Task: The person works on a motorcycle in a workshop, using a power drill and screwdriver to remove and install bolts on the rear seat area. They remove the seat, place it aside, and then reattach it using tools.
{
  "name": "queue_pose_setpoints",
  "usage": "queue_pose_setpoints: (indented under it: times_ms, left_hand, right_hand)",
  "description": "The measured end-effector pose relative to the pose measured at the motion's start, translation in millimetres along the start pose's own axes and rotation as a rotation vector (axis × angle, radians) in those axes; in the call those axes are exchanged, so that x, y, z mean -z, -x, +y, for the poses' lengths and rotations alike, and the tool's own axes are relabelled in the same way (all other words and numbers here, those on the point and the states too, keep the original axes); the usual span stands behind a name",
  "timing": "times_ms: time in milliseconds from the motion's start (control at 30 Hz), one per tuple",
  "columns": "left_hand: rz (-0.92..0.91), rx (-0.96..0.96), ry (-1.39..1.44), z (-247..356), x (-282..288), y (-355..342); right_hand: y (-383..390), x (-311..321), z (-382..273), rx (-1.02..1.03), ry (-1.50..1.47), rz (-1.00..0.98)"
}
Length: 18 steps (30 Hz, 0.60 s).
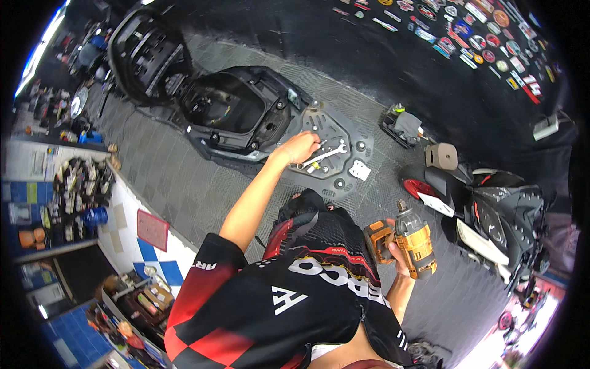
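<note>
My right hand (pixel 398 257) is wrapped round the handle of a yellow and black cordless impact driver (pixel 418 246), held up at my right side. My left hand (pixel 300 147) reaches over a dark metal rack plate (pixel 335 126) at the tail of a scooter. Its fingers are bent together at the plate, among small bolts; whatever they pinch is too small to make out. Just beside them a combination wrench (pixel 329 154) lies slantwise on the plate. Close to the wrench is a small yellowish piece (pixel 313 166). A white flat piece with holes (pixel 359 170) rests at the plate's right edge.
The scooter's seat (pixel 150 55) is tipped up, baring the storage well (pixel 224 104). Another motorcycle (pixel 491 215) stands at right, near a beige box-shaped thing (pixel 441 156). A dark bag-like bundle (pixel 402 126) sits by the black wall. Shelves with parts (pixel 80 190) line the left.
</note>
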<state>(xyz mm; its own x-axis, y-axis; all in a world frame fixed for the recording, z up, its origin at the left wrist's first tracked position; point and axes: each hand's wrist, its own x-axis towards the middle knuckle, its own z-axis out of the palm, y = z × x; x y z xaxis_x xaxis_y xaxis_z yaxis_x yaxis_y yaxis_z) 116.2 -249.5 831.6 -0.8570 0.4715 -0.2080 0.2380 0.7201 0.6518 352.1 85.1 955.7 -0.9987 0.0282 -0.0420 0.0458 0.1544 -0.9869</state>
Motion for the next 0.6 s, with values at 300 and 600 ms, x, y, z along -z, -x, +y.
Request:
queue_pose_setpoints:
  times_ms: [300, 600]
  left_hand:
    - [-0.112, 0.002, 1.873, 95.5, -5.7, 25.9]
    - [-0.451, 0.012, 1.948, 211.6, -35.6, 15.5]
  right_hand:
    - [30.5, -37.4, -11.4, 0.126, 0.898, 0.131]
    - [7.2, -0.4, 24.1, 0.289, 1.014, 0.207]
